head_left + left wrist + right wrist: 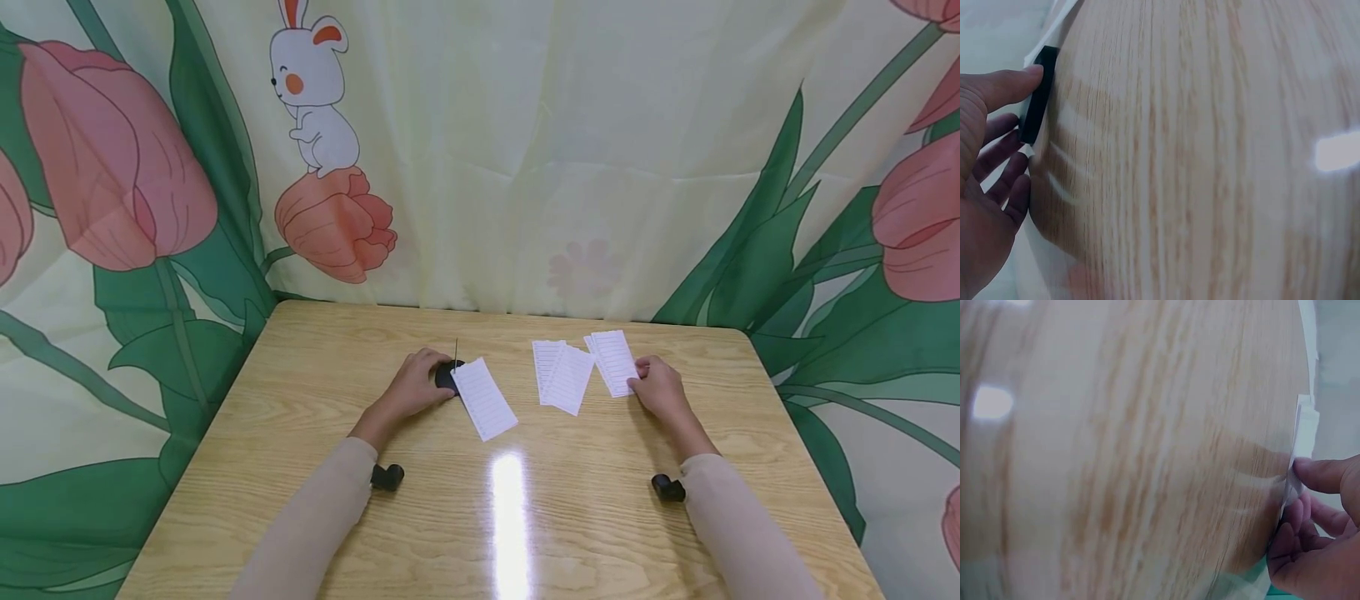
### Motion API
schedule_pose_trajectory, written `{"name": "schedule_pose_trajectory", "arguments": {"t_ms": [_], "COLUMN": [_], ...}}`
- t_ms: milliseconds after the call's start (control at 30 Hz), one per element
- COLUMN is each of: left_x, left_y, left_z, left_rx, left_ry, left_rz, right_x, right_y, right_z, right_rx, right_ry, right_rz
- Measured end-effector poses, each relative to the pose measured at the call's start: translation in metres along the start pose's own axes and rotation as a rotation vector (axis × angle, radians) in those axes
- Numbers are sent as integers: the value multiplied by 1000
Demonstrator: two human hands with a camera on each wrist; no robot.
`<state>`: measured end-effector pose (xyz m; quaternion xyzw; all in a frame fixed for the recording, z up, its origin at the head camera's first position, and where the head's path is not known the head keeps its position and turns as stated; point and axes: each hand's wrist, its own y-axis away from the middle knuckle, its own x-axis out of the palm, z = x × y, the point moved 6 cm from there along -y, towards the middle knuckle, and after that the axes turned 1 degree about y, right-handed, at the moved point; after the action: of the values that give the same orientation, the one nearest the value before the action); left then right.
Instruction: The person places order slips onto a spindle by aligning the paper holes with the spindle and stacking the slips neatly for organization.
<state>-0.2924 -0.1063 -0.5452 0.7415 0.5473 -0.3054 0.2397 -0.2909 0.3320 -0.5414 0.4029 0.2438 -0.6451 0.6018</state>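
My left hand (414,385) holds the black base of a receipt spike (447,377), whose thin needle stands upright. In the left wrist view the thumb lies on one side of the black base (1039,97), the fingers on the other. A printed paper slip (486,402) reaches from the base toward the front right, its upper corner at the needle; whether it is pierced I cannot tell. Farther right, my right hand (660,386) pinches the lower right edge of another slip (615,362). In the right wrist view thumb and fingers meet at the white paper (1304,434).
Between the hands, two overlapping printed slips (568,380) lie on the wooden table (585,500). One more slip peeks out behind the pinched one. A bright light reflection (510,517) runs down the tabletop. Behind the table hangs a curtain (480,167) with tulips and a rabbit.
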Motion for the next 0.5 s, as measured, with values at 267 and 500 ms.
{"name": "schedule_pose_trajectory", "arguments": {"t_ms": [267,500], "left_x": [0,0], "left_y": [-1,-2], "left_z": [1,1], "left_rx": [-1,0], "left_ry": [-11,-14], "left_rz": [0,4], "right_x": [-1,-2], "right_y": [-2,0], "right_z": [-1,-4], "right_rx": [7,23], "right_ry": [3,-4], "right_rz": [-1,15]}}
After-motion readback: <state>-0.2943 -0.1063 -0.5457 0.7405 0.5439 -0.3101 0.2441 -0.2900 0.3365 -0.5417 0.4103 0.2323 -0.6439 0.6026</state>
